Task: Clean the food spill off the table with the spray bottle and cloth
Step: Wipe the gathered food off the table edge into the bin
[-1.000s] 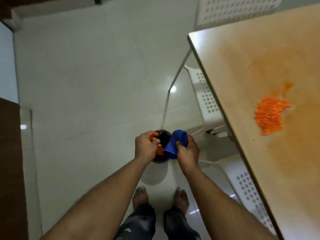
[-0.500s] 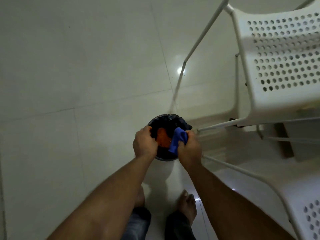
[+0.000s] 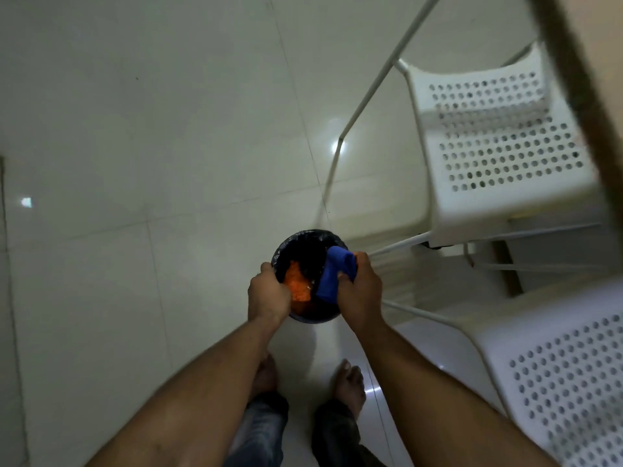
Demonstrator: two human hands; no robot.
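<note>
My right hand (image 3: 359,291) grips a bunched blue cloth (image 3: 333,276) over a small round bin with a black liner (image 3: 305,242) that stands on the floor in front of my feet. My left hand (image 3: 268,293) is curled over the bin's left rim, its back toward me. Orange food bits (image 3: 296,286) show just beside its palm, inside the bin's outline. Whether that hand holds any of them is hidden. The table's edge (image 3: 573,96) crosses the top right corner. No spray bottle is in sight.
A white perforated chair (image 3: 488,153) stands right of the bin, its thin metal legs (image 3: 367,96) reaching toward it. A second white perforated seat (image 3: 556,382) fills the lower right. Pale glossy floor tiles (image 3: 151,146) spread to the left.
My view has swung down from the tabletop and its orange spill to the bin. Both hands have stayed together over the bin, and more orange food now shows inside it.
</note>
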